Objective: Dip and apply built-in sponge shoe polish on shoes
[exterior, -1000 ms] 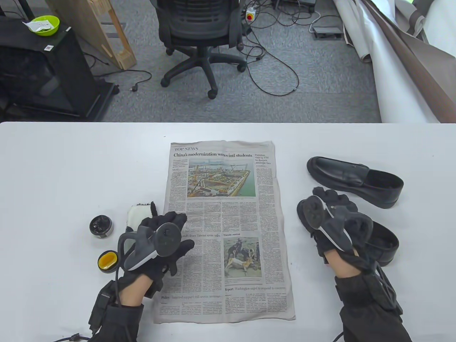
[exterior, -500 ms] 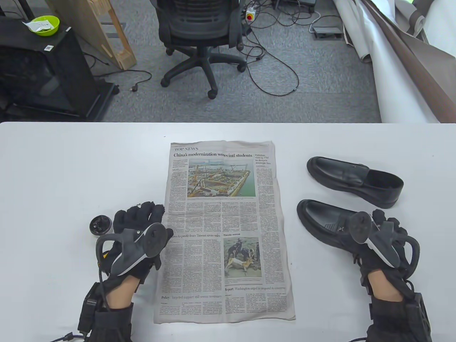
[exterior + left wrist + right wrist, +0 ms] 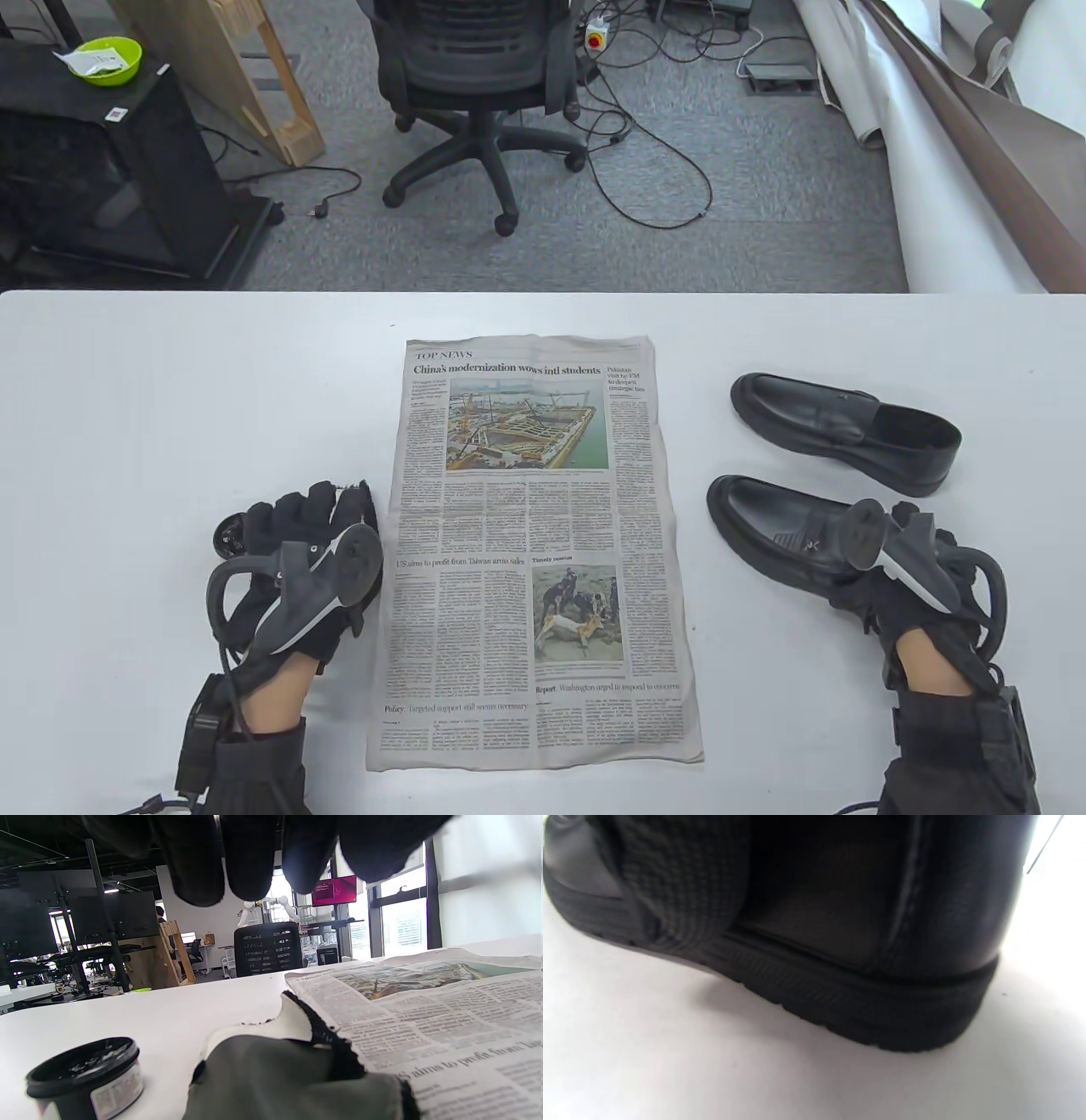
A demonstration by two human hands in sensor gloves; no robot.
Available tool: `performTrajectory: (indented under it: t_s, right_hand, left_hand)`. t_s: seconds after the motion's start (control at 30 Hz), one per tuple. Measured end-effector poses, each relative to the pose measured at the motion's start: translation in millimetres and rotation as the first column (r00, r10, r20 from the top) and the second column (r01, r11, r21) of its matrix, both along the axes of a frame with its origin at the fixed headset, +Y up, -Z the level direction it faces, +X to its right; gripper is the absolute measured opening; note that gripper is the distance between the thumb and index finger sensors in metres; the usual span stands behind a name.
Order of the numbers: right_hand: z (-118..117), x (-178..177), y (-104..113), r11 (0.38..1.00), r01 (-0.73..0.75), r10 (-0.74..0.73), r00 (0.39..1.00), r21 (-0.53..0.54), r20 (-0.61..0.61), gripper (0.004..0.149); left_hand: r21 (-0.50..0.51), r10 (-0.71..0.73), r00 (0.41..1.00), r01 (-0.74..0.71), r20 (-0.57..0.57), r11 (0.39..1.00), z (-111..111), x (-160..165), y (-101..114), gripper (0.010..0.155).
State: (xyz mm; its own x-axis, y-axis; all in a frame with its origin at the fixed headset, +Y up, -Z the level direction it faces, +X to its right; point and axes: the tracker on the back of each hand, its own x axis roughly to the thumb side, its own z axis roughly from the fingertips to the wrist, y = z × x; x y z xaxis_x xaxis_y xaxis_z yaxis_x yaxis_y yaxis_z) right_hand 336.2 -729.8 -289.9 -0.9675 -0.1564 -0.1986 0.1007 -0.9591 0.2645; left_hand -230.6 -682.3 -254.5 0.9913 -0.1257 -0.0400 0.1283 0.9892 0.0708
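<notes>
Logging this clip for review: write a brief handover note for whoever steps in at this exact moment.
Left hand: fingers relaxed above the cloth, holding nothing.
Right hand: at the heel of the near shoe; grip hidden.
Open polish jar stands left of the cloth. Far shoe is on the table, right of the newspaper.
Done: jar opened. Left: shoe onto paper, dip sponge, polish both.

The left hand (image 3: 310,560) covers the cloth (image 3: 292,1073) and most of the tin (image 3: 229,536), the right hand (image 3: 912,569) hides the near shoe's (image 3: 772,526) heel, and its grip cannot be told.
</notes>
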Motion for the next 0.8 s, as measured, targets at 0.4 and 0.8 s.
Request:
performTrajectory:
  t_s: [0.4,0.8]
  right_hand:
    - [5.9,-20.6,10.9,0.989,0.019,0.014,0.975,0.149,-0.22,0.041]
    - [36.0,-160.0,48.7,0.945,0.149,0.065,0.789,0.292,-0.611,0.041]
  left_hand:
    - [-0.018,0.0,1.0,0.0,0.004,1.0,-1.5,-0.5,-2.4,0.06]
    - [-0.008,0.009,0.999,-0.01,-0.039,1.0,-2.3,-12.3,-2.0,0.064]
